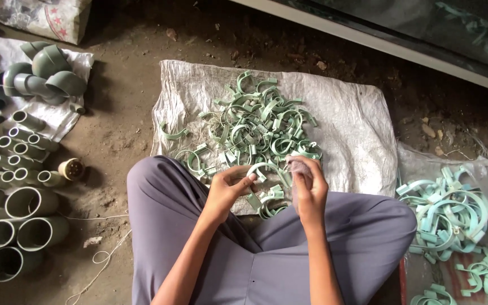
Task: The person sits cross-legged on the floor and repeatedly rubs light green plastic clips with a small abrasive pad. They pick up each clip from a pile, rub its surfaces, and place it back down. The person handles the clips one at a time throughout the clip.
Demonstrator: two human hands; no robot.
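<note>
We watched the left hand (pixel 228 189) pinch a green clip (pixel 262 169) just below the clip pile (pixel 258 121); the right hand (pixel 308 189) gripped what looked like a grey rag (pixel 299 167) beside it.

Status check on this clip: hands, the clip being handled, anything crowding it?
Left hand pinches one green pipe clamp. Right hand grips a small grey pad against it. Clamp pile lies just beyond, on the sack.

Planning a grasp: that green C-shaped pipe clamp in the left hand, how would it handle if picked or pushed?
The pipe clamp keeps its open arc pinched by the left hand, so probably stiff with slight spring. Thin plastic band: likely light. In the pile on the sack clamps interlock, so pulling one may drag others. Those lying flat on the sack look unlikely to roll.
</note>
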